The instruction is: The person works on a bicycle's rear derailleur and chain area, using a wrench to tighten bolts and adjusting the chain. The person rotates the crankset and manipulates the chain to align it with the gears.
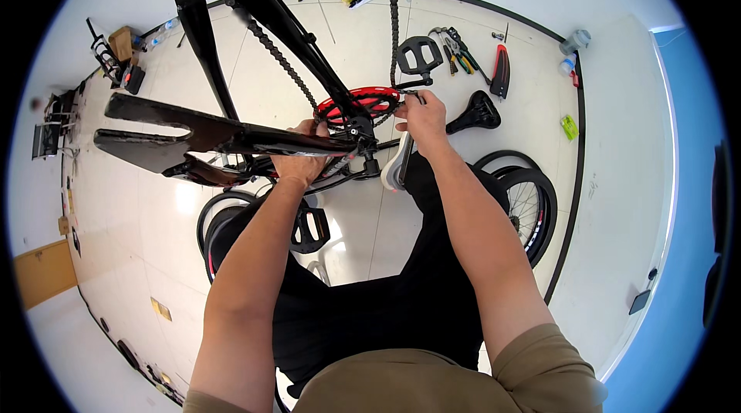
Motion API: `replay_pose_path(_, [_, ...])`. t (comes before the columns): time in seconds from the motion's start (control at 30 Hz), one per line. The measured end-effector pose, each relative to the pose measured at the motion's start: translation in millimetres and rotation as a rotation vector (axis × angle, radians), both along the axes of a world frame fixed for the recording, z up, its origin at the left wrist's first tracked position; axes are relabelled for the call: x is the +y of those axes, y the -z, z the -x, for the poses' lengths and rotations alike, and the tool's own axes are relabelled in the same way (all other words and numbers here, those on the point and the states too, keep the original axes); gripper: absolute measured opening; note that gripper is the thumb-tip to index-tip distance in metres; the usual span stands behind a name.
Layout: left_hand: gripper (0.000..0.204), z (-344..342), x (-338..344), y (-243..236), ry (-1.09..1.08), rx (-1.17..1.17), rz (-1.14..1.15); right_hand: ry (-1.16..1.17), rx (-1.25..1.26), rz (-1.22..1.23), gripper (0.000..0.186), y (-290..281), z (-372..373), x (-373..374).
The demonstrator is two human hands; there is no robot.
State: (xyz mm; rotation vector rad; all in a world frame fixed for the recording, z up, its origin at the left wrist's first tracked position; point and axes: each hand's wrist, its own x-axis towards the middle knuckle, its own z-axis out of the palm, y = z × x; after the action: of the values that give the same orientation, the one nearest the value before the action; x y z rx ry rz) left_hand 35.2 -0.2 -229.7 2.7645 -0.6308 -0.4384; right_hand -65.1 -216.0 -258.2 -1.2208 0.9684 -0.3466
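Observation:
A black bicycle frame (266, 137) fills the upper middle, with a red chainring (352, 104) at its bottom bracket. A dark chain (289, 71) runs down to the chainring, and another length hangs from the top at its right. My left hand (305, 157) is curled at the chainring's left side, partly hidden behind a frame part, its fingertips by the chain; what it grips is unclear. My right hand (421, 116) pinches the chain at the chainring's right edge. A black pedal (419, 55) sits above it; another pedal (309, 229) is below my left hand.
A saddle (473, 113), tools (455, 50), a red-and-black part (499, 73) and a green packet (570, 126) lie on the tiled floor (147, 243) to the right and back. Wheels (527, 208) lie beside both my legs. Walls (633, 143) edge the space.

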Motion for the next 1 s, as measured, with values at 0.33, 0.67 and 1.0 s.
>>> replay_pose_path(0.33, [0.047, 0.3, -0.9, -2.2, -0.049, 0.042, -0.026, -0.032, 0.079, 0.051, 0.020, -13.3, 1.0, -0.9])
replay_pose_path(0.67, [0.046, 1.9, 0.3, 0.6, -0.028, -0.078, 0.066, -0.026, -0.006, -0.009, 0.019, -10.0, 2.0, -3.1])
replay_pose_path(1.0, [0.036, 4.2, -2.8, -15.4, 0.114, -0.081, -0.130, 0.011, 0.004, -0.075, 0.023, -14.6, 4.5, -2.3])
